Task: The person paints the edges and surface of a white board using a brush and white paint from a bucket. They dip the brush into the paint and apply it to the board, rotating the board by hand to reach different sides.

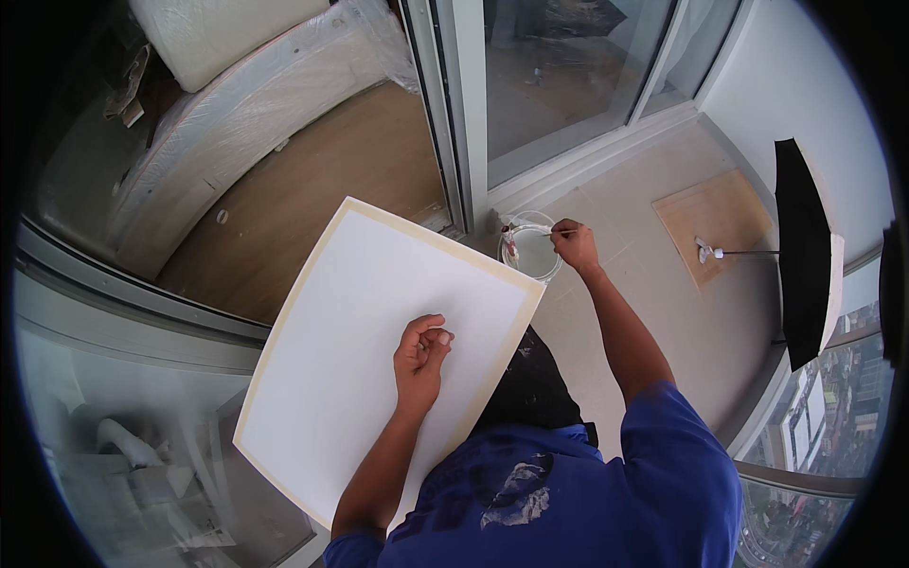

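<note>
A large white board with a cream taped border slants across my front, close to my body. Over its face is my left hand, fingers curled in and thumb near them, with nothing visible in the grasp. My right hand reaches forward past the board's far right corner, closed on a thin stick-like handle, perhaps of a brush. Its working end is too small to make out. Below that hand stands a round whitish bucket, pale inside, with something reddish at its left rim. The board's corner overlaps the bucket's near side.
Sliding glass door frames rise ahead, beside a room with a plastic-wrapped mattress. At right, a black umbrella stands near a wooden panel on the tiled floor. A window at lower right overlooks buildings far below.
</note>
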The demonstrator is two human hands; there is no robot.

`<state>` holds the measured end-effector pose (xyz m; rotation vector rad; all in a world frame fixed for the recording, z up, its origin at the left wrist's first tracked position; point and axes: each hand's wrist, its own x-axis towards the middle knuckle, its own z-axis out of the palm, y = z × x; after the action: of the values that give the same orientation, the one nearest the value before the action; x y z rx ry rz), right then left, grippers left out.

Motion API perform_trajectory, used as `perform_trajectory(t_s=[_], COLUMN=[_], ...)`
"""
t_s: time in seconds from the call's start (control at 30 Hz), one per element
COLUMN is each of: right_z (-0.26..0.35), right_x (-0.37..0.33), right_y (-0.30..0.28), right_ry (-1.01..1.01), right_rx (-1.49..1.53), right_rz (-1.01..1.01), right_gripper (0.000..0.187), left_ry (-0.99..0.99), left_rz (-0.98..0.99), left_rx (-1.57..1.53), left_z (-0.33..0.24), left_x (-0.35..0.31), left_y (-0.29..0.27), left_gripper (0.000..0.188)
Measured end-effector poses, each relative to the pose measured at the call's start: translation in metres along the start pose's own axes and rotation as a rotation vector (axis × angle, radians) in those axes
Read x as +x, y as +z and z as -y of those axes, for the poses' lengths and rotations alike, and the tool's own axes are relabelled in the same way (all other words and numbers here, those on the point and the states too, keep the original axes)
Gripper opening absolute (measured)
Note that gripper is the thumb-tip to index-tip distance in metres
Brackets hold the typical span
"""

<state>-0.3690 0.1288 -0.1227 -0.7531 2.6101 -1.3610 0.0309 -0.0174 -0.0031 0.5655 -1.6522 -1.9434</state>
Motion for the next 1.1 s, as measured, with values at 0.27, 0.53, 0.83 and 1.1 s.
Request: perform_trajectory(t_s=[0.27,0.53,0.83,1.1], right_z=[-0.06,-0.099,-0.098,-0.122], right_x=[0.053,0.067,0.066,0.061], right_y=[0.082,0.128,0.129,0.155], right_ry=[-0.099,0.077,0.07,0.005], right_rx=[-0.481,-0.562,-0.631,-0.719], right_rz=[0.485,0.59,0.603,0.828], right_gripper=[0.023,0.026,0.024,0.022], left_ry=[0.002,-0.016,-0.046,-0.003], left_rz=[-0.063,-0.097,-0.031,-0.041], left_rx=[0.104,0.11,0.092,-0.054], left_z=[0.001,-0.005,-0.003,0.011], left_x=[-0.001,0.004,0.011,-0.001], left_y=[0.001,0.006,0.0,-0.007], left_gripper=[0.025,0.029,0.031,0.034])
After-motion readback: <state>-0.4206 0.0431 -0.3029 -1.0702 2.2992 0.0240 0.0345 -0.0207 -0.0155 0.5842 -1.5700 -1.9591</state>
